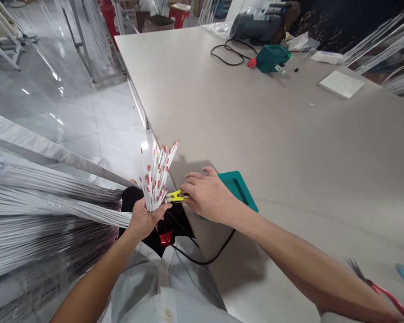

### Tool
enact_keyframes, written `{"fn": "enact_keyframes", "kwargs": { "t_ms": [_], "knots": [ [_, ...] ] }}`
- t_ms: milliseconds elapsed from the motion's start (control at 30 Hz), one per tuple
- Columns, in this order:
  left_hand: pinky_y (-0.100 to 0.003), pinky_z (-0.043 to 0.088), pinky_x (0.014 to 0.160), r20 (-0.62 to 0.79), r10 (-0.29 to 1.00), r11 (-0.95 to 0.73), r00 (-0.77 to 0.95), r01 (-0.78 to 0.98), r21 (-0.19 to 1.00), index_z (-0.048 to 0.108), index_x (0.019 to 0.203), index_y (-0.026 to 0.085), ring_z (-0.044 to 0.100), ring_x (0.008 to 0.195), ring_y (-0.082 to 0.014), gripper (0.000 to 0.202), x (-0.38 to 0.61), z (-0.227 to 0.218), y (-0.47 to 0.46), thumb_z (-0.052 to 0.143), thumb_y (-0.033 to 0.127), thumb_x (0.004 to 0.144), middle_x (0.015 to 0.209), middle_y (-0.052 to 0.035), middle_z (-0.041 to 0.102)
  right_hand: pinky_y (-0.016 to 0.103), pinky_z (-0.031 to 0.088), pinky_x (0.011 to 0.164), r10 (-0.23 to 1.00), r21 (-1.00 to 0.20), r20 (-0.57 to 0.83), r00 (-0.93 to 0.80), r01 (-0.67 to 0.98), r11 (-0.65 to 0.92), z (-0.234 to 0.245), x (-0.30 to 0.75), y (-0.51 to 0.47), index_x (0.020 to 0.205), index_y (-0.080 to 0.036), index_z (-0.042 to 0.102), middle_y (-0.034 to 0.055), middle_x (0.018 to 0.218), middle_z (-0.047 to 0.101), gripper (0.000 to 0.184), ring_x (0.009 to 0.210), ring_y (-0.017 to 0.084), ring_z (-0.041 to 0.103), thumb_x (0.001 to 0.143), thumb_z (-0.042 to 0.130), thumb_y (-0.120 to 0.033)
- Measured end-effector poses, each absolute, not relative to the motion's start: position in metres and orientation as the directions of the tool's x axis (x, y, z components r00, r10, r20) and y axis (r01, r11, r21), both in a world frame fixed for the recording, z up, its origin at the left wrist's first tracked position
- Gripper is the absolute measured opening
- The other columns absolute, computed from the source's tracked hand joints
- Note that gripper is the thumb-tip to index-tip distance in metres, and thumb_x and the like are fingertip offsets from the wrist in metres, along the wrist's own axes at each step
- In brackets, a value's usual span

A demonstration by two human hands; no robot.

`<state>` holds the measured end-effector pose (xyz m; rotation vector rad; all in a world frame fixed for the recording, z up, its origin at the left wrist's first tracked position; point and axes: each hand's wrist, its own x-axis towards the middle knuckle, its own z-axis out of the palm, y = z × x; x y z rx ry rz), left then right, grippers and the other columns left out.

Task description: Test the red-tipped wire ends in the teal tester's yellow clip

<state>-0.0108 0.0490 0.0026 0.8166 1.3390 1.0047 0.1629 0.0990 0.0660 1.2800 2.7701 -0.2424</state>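
My left hand (147, 218) is closed round a bundle of white cables (155, 188) whose red tips fan upward past the table's near left corner. From that hand the cables run back to the left into a larger mass. My right hand (205, 193) pinches a small yellow clip-like tool (177, 196) with metal jaws pointing left. Those jaws reach the side of the bundle, near my left thumb; whether they grip a wire I cannot tell. Beside and partly under my right hand is a teal tray-like object (239, 186) on the table.
Long white cables (54, 202) hang at my left. On the table (269, 121) are a green device (272, 58) with a black cord, a grey motor (256, 27) and a white flat packet (341, 84). Near my right forearm lies a red-handled tool (387, 296).
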Motion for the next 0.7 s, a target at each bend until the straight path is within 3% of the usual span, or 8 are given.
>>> {"fn": "enact_keyframes", "kwargs": {
  "t_ms": [233, 467, 700],
  "knots": [
    [-0.021, 0.046, 0.045, -0.411, 0.907, 0.406, -0.087, -0.067, 0.911, 0.068, 0.089, 0.013, 0.046, 0.048, -0.0078, 0.031, -0.01, 0.005, 0.046, 0.072, 0.022, 0.059, 0.061, 0.0013, 0.059, 0.046, 0.022, 0.088, 0.757, -0.093, -0.127, -0.641, 0.768, 0.634, 0.061, 0.165, 0.099, 0.107, -0.016, 0.055, 0.0101, 0.091, 0.066, 0.043, 0.097, 0.027, 0.052, 0.072, 0.065, -0.04],
    [-0.019, 0.043, 0.044, -0.394, 0.914, 0.386, -0.095, -0.09, 0.918, 0.067, 0.093, 0.013, 0.047, 0.048, -0.0075, 0.035, -0.014, 0.008, 0.045, 0.072, 0.021, 0.06, 0.061, 0.0017, 0.059, 0.045, 0.022, 0.089, 0.76, -0.092, -0.138, -0.635, 0.772, 0.628, 0.06, 0.165, 0.099, 0.104, -0.017, 0.058, 0.0091, 0.089, 0.066, 0.043, 0.097, 0.027, 0.052, 0.072, 0.064, -0.044],
    [-0.019, 0.04, 0.042, -0.418, 0.896, 0.403, -0.154, -0.118, 0.908, 0.067, 0.092, 0.011, 0.044, 0.042, -0.0053, 0.035, -0.017, 0.018, 0.042, 0.073, 0.021, 0.059, 0.058, 0.0019, 0.059, 0.047, 0.023, 0.092, 0.765, -0.164, -0.172, -0.621, 0.784, 0.599, 0.064, 0.164, 0.1, 0.099, -0.017, 0.061, 0.0096, 0.09, 0.066, 0.041, 0.098, 0.027, 0.053, 0.074, 0.06, -0.049]
  ]
}}
